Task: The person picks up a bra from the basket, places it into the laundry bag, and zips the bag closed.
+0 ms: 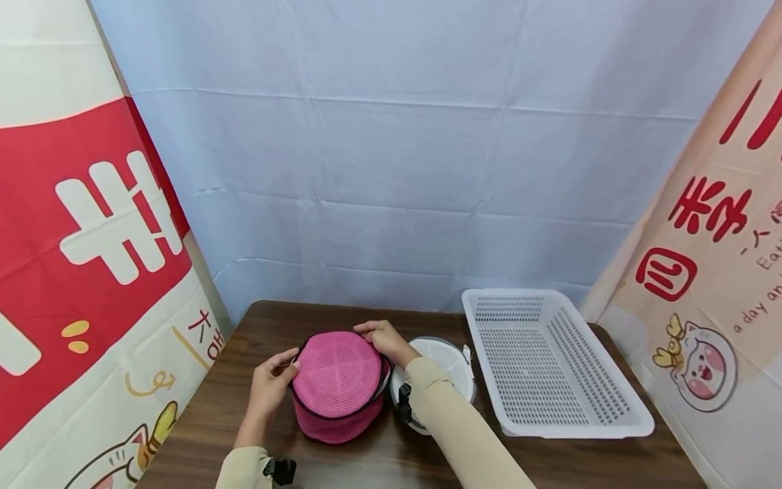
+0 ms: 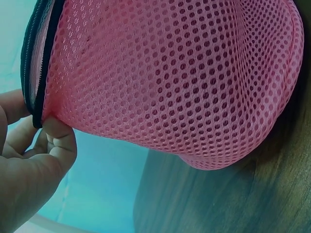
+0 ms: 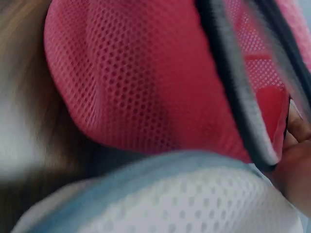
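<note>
A round pink mesh laundry bag (image 1: 336, 373) with black zipper trim stands on the table, its flat top facing up. My left hand (image 1: 271, 387) pinches the trim at its left side between thumb and fingers; the left wrist view shows the thumb pressing the mesh (image 2: 146, 73) just below the zipper. At the back right of the rim, my right hand (image 1: 386, 341) grips the edge, its fingertips partly hidden. A gap between the zipper bands (image 3: 243, 102) shows the inside in the right wrist view. Beneath my right forearm lies a white mesh bag (image 1: 449, 360) with grey trim.
A white perforated plastic basket (image 1: 577, 430) stands to the right on the brown wooden table (image 1: 269, 322). A pale blue cloth (image 1: 366, 204) hangs behind the table, and printed cloths hang on the left (image 1: 61, 224) and right (image 1: 702, 272).
</note>
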A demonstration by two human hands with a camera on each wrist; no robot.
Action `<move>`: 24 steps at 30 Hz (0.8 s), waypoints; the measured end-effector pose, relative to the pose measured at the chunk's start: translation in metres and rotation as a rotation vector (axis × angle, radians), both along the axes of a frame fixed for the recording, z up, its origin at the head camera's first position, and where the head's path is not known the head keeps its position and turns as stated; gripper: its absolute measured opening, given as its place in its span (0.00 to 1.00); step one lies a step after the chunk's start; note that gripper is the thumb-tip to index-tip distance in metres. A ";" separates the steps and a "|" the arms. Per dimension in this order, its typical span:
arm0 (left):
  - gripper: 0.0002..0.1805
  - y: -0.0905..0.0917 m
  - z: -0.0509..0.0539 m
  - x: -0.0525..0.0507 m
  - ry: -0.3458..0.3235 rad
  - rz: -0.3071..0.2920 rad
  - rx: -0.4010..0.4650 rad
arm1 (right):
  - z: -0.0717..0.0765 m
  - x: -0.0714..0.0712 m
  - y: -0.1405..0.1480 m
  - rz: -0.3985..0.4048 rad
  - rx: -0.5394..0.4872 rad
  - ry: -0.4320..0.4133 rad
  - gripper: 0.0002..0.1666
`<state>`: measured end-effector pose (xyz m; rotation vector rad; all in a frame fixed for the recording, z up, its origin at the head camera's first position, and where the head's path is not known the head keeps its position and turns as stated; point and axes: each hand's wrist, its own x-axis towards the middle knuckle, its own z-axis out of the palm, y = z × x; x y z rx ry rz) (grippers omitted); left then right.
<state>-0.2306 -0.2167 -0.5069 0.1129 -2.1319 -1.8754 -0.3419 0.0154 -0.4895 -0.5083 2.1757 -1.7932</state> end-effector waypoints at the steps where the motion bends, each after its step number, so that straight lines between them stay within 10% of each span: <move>1: 0.16 0.000 0.000 0.000 -0.001 0.001 0.000 | 0.001 0.000 -0.001 0.001 -0.020 -0.010 0.24; 15: 0.16 0.000 -0.001 -0.003 -0.012 -0.015 -0.011 | 0.017 0.004 -0.003 -0.086 -0.015 0.062 0.13; 24: 0.15 -0.001 -0.001 -0.003 -0.032 0.008 0.013 | 0.011 -0.006 0.004 -0.042 0.421 0.417 0.07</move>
